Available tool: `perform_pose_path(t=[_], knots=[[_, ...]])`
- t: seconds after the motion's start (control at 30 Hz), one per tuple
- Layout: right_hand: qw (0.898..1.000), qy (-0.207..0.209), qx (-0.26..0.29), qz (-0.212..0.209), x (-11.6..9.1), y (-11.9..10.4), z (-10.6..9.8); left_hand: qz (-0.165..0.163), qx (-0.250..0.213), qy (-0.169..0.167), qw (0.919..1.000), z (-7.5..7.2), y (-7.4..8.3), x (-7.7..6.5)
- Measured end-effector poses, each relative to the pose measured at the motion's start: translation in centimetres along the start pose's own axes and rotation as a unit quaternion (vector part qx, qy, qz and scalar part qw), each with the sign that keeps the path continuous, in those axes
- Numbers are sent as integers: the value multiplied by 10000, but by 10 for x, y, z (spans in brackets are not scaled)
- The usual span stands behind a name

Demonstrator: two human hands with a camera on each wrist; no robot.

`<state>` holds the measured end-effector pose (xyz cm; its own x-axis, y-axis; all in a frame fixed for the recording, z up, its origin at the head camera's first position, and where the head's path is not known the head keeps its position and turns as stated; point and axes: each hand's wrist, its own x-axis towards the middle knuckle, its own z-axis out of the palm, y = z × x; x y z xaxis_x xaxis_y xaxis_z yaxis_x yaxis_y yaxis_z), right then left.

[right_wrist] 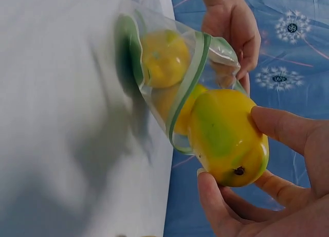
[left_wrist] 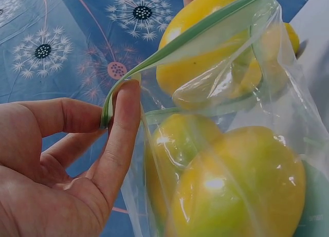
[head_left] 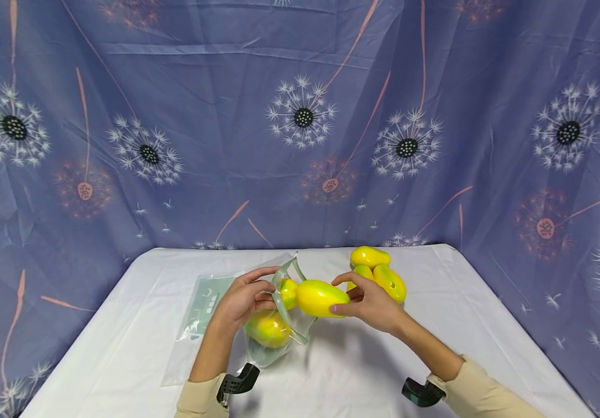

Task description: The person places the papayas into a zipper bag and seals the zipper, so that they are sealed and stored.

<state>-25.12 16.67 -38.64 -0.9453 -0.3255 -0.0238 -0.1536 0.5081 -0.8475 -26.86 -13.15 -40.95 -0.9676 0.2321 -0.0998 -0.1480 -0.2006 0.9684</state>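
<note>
My left hand (head_left: 242, 299) pinches the green zip rim of a clear zip bag (left_wrist: 169, 48), holding its mouth apart. Inside the bag lie two yellow mangoes with green patches; the lower mango (head_left: 268, 329) shows through the plastic. Between the fingertips and thumb of my right hand (head_left: 375, 305) is another mango (head_left: 321, 297), held level at the bag's mouth. In the right wrist view, this held mango (right_wrist: 226, 134) has its dark stem end facing the camera and overlaps the bag's rim. My left thumb and fingers are on opposite sides of the rim in the left wrist view.
Three more mangoes (head_left: 390, 283) sit grouped on the white-covered table (head_left: 436, 348), behind my right hand. A flat clear bag with a pale green panel (head_left: 208, 302) lies under and left of my left hand. A patterned blue curtain (head_left: 227, 116) hangs behind the table.
</note>
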Motion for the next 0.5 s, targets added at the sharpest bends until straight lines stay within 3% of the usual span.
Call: perform_pose_path(t=[0.5], knots=[[9987,-392,-81,-311,5,-6,14,55,-12,-36,10000,-1,-1,1]])
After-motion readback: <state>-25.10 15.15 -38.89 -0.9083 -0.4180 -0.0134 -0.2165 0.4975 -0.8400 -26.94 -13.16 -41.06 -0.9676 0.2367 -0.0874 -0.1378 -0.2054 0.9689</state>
